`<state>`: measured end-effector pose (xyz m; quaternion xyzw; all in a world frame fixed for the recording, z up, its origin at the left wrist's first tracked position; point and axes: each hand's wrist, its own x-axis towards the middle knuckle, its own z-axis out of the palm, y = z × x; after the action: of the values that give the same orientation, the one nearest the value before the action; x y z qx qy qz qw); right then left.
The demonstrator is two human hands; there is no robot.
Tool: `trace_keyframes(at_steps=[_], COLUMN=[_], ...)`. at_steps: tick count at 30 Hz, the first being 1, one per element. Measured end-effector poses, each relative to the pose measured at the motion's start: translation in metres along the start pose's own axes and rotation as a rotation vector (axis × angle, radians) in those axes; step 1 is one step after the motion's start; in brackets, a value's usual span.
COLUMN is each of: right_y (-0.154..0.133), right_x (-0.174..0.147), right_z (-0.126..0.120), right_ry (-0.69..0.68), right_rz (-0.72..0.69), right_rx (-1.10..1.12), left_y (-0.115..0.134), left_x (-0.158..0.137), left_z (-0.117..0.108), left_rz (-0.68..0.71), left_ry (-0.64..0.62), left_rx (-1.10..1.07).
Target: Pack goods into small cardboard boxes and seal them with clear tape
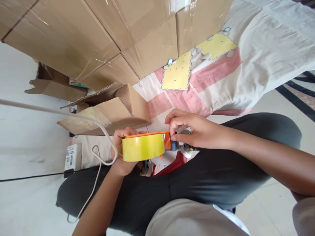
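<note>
My left hand (123, 147) is wrapped round the near-left side of a tape dispenser with an orange body (167, 140). A wide roll of yellow tape (143, 147) sits in it, its outer face turned toward me. At the dispenser's right end is a blue part (174, 146). There my right hand (187, 127) has its thumb and fingertips pinched together against the orange edge. Whatever lies between those fingertips is too small to make out. The dispenser is held above my lap, between my knees.
Stacked cardboard boxes (147, 42) stand ahead, with an open carton (110, 111) at the left. Yellow scalloped sheets (176, 73) lie on the pink-and-white cloth (209, 77). A white cable (99, 123) hangs near my left hand. Something red (180, 162) shows below the dispenser.
</note>
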<state>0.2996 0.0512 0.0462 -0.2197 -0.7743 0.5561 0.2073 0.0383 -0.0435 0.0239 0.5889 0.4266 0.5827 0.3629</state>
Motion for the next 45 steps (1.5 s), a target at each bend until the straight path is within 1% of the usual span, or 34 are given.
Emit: trace_keyframes(at_steps=[2, 4, 5, 7, 11, 13, 15, 21, 26, 32, 35, 39, 41, 45], right_y=[-0.002, -0.004, -0.005, -0.006, -0.005, -0.005, -0.004, -0.004, -0.005, -0.001, -0.001, 0.000, 0.001, -0.002], right_x=[0.001, 0.001, 0.001, -0.001, -0.004, -0.006, -0.008, -0.010, -0.008, -0.007, -0.007, -0.008, -0.007, -0.006], right_z=[0.002, 0.003, 0.004, 0.003, -0.002, -0.007, -0.011, -0.017, -0.022, -0.026, -0.031, -0.040, -0.042, -0.044], right_ry=[0.050, 0.062, 0.052, 0.003, -0.134, -0.166, -0.196, -0.301, -0.333, -0.405, -0.437, -0.435, -0.446, -0.491], right_rz=[-0.107, -0.151, -0.134, -0.046, 0.132, 0.180, 0.204, 0.229, 0.235, 0.227, 0.198, 0.186, 0.189, 0.177], right_rx=[-0.044, -0.067, -0.069, -0.049, 0.149, 0.217, 0.222, 0.237, 0.237, 0.240, 0.154, 0.034, 0.043, 0.109], left_y=[-0.001, -0.001, -0.001, -0.001, 0.001, 0.002, 0.004, 0.007, 0.012, 0.020, 0.022, 0.023, 0.024, 0.030], left_x=[0.002, 0.003, 0.003, 0.004, 0.004, 0.003, 0.002, 0.001, 0.003, 0.005, 0.007, 0.013, 0.014, 0.013], left_z=[0.000, -0.001, -0.001, -0.003, -0.005, -0.007, -0.008, -0.010, -0.015, -0.015, -0.020, -0.027, -0.029, -0.028], left_rz=[0.045, 0.071, 0.068, 0.066, 0.071, 0.046, 0.012, -0.118, -0.164, -0.202, -0.247, -0.356, -0.366, -0.327], left_ry=[0.006, 0.012, 0.020, 0.029, -0.013, -0.050, -0.077, -0.078, -0.095, -0.117, -0.149, -0.234, -0.251, -0.243], left_rx=[0.045, 0.091, 0.107, 0.120, 0.124, 0.145, 0.160, 0.093, 0.119, 0.154, 0.196, 0.248, 0.260, 0.290])
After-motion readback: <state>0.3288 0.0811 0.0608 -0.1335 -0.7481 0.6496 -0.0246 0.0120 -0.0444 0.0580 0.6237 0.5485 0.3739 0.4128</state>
